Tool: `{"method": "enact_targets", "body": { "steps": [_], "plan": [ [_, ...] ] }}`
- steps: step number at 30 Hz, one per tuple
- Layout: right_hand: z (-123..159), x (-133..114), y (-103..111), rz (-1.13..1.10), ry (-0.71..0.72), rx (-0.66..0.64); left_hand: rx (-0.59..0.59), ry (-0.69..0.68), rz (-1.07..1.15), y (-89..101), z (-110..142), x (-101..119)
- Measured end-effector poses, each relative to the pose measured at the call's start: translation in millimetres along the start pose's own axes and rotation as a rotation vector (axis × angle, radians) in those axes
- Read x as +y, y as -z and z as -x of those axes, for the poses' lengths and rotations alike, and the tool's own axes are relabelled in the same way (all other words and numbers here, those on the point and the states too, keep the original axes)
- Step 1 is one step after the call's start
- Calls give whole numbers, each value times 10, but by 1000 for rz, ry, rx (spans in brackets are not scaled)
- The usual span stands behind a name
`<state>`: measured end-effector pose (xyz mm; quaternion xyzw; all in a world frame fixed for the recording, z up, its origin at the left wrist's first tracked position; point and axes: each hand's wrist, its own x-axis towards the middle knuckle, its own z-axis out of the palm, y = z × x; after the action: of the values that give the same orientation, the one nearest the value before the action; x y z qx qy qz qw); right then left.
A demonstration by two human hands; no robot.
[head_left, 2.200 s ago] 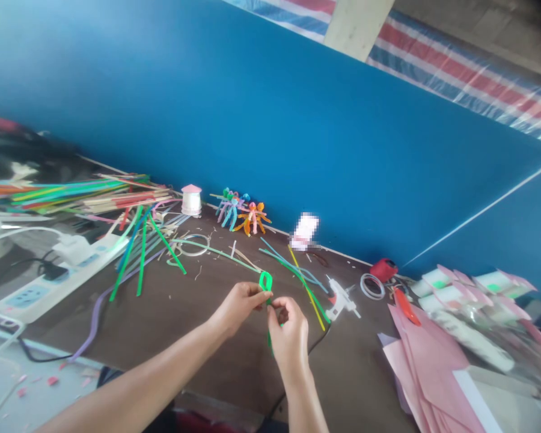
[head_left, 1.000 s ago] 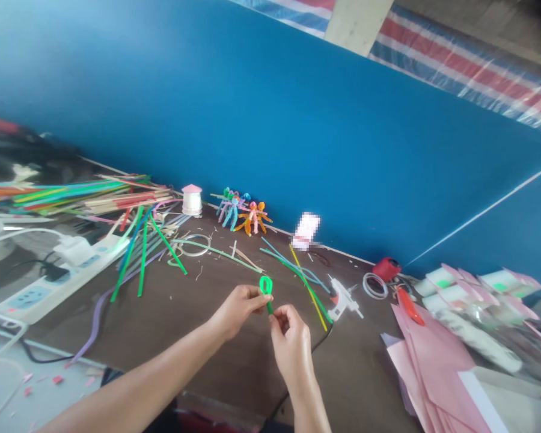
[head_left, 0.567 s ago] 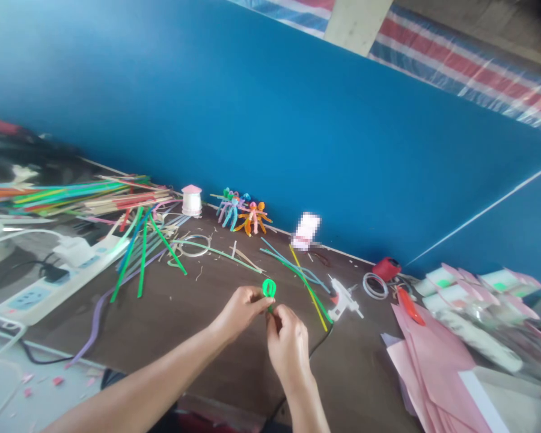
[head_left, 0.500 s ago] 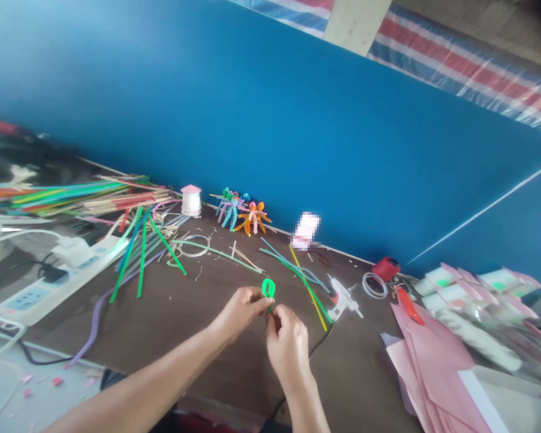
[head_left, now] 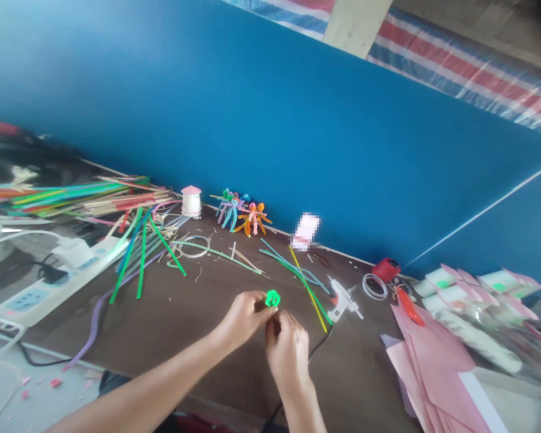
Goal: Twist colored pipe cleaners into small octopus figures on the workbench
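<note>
My left hand [head_left: 243,319] and my right hand [head_left: 288,349] meet over the dark brown tabletop [head_left: 234,367]. A small bright green pipe cleaner coil [head_left: 273,298] sits just above my left fingertips, pinched by them. My right fingers close in beneath it, and they hide its lower part. The black cable [head_left: 318,346] runs on the tabletop just right of my right hand.
A white hot glue gun [head_left: 342,304] lies to the right, beyond loose green and yellow pipe cleaners [head_left: 306,285]. Pink paper sheets [head_left: 433,373] fill the right front. Small pipe cleaner figures [head_left: 246,216] stand along the blue wall [head_left: 252,120]. A white power strip [head_left: 31,297] lies at left.
The green loop has shrunk into a tighter, rounder coil, and its hanging stem no longer shows. My hands have come closer together.
</note>
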<state>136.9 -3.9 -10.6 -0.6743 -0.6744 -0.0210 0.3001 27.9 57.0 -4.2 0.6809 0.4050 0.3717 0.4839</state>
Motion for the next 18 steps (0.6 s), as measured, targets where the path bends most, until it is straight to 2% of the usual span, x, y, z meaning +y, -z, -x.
{"method": "enact_targets", "body": {
  "steps": [4,7,10,15,18],
  "plan": [
    [29,4,8,-110,-19,-13,8,-73,-68,22,51,79],
    [43,33,-11,-183,-26,-7,-28,-195,-87,37,77,94],
    [37,81,-52,-183,-45,7,-76,-257,-59,46,74,64],
    [18,118,-98,-189,-76,-2,-137,-272,-10,58,41,11],
    [17,81,-95,-247,-80,-3,-123,-206,62,48,21,0]
  ]
}}
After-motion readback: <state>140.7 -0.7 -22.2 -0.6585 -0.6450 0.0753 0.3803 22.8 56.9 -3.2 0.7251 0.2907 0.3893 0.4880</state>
